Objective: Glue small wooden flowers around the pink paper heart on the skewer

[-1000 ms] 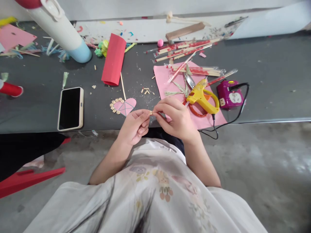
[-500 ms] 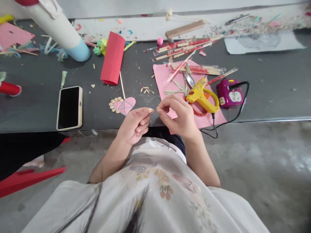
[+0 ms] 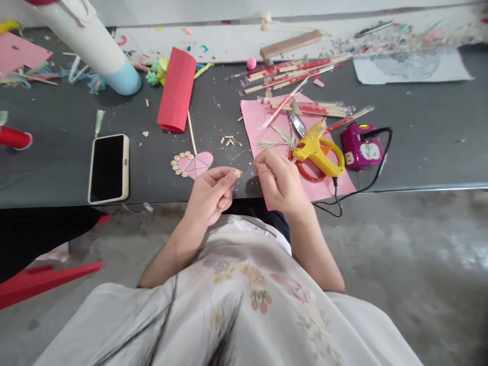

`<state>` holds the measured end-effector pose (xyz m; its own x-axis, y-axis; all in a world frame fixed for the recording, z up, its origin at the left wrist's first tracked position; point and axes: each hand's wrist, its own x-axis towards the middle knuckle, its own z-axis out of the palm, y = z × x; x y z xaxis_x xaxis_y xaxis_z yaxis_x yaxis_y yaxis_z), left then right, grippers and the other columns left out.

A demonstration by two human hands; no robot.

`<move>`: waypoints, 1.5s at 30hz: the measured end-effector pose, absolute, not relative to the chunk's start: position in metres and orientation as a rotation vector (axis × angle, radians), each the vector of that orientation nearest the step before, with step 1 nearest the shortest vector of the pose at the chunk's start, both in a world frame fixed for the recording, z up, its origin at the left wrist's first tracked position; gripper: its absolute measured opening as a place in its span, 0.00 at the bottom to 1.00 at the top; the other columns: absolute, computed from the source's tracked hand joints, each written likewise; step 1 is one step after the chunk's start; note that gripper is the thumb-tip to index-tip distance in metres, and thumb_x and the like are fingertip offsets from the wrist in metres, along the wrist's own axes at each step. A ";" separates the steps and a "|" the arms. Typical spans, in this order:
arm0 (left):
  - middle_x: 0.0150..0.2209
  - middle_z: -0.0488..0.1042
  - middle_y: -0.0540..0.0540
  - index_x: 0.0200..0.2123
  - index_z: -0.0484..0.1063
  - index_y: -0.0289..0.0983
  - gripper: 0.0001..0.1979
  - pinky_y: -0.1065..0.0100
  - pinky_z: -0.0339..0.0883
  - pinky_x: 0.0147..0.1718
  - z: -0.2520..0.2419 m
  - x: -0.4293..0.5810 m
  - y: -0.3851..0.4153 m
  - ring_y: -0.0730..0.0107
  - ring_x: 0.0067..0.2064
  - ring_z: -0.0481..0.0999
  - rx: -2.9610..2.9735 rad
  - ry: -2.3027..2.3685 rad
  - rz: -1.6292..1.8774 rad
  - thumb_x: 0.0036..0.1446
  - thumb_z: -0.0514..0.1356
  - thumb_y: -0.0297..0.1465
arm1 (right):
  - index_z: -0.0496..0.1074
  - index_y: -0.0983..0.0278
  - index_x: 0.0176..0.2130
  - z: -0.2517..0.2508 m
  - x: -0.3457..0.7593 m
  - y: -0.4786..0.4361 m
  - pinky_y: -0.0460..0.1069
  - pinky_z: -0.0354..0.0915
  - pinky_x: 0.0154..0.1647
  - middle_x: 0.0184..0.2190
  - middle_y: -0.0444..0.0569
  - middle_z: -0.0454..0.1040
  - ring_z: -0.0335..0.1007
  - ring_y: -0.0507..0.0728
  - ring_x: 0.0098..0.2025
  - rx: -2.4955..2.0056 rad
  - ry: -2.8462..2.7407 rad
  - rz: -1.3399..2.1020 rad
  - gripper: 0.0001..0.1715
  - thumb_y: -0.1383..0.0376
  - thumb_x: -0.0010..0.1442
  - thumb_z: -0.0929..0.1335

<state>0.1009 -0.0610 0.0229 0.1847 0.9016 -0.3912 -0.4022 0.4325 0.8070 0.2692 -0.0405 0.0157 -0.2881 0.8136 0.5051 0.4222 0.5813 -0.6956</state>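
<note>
Holding a flower point(image 3: 238, 173), probably light, stiff and easily snapped, so best taken gently by opposite edges, at the fingertips of the left hand point(image 3: 212, 196), near three o'clock of the heart point(image 3: 196, 164), with the right hand point(image 3: 280, 182) curled inward, too hidden to tell if gripping anything.

- White-and-blue cylindrical bottle point(image 3: 107, 46), top cut off by frame
- Black-screened phone in pale case point(image 3: 109, 169), lying near front edge of grey desk point(image 3: 430, 137)
- Pale green tassel point(image 3: 99, 122), just above phone
- Red thread spool point(image 3: 14, 138), on its side, left edge
- Rolled red paper point(image 3: 177, 89); green-and-yellow fluffy bunch point(image 3: 160, 72) beside it
- Pink paper piece with dark spot point(image 3: 26, 53), upper left
- Flat brown wooden bar point(image 3: 292, 44), small bright-pink ball point(image 3: 251, 63) near it
- White sheet, grey drawing point(image 3: 412, 68), right side
- Slim dark pen-like item point(image 3: 373, 29), behind sheet
</note>
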 end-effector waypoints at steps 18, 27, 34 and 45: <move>0.15 0.60 0.60 0.28 0.71 0.36 0.18 0.82 0.46 0.10 0.024 0.103 -0.061 0.88 0.12 0.53 0.571 0.989 1.024 0.45 0.73 0.41 | 0.75 0.62 0.43 0.009 0.262 -0.049 0.48 0.69 0.35 0.33 0.46 0.74 0.71 0.52 0.33 -0.956 -1.883 0.458 0.07 0.67 0.63 0.70; 0.16 0.64 0.59 0.28 0.72 0.35 0.18 0.81 0.48 0.10 0.020 0.102 -0.062 0.88 0.12 0.55 0.643 1.003 1.019 0.48 0.72 0.43 | 0.77 0.62 0.40 0.005 0.259 -0.046 0.46 0.68 0.30 0.34 0.45 0.77 0.70 0.50 0.31 -0.969 -1.773 0.602 0.04 0.68 0.63 0.70; 0.16 0.68 0.56 0.32 0.77 0.37 0.15 0.79 0.50 0.10 0.012 0.099 -0.065 0.84 0.12 0.60 0.806 1.098 1.110 0.47 0.73 0.41 | 0.79 0.59 0.38 0.002 0.258 -0.048 0.47 0.67 0.28 0.33 0.44 0.78 0.70 0.50 0.30 -0.928 -1.650 0.703 0.04 0.67 0.61 0.72; 0.17 0.70 0.54 0.32 0.81 0.39 0.09 0.78 0.53 0.12 0.022 0.091 -0.069 0.84 0.14 0.61 1.135 1.162 1.157 0.51 0.71 0.38 | 0.79 0.58 0.34 0.011 0.265 -0.050 0.50 0.69 0.30 0.31 0.45 0.78 0.72 0.52 0.31 -0.892 -1.696 0.652 0.02 0.66 0.59 0.73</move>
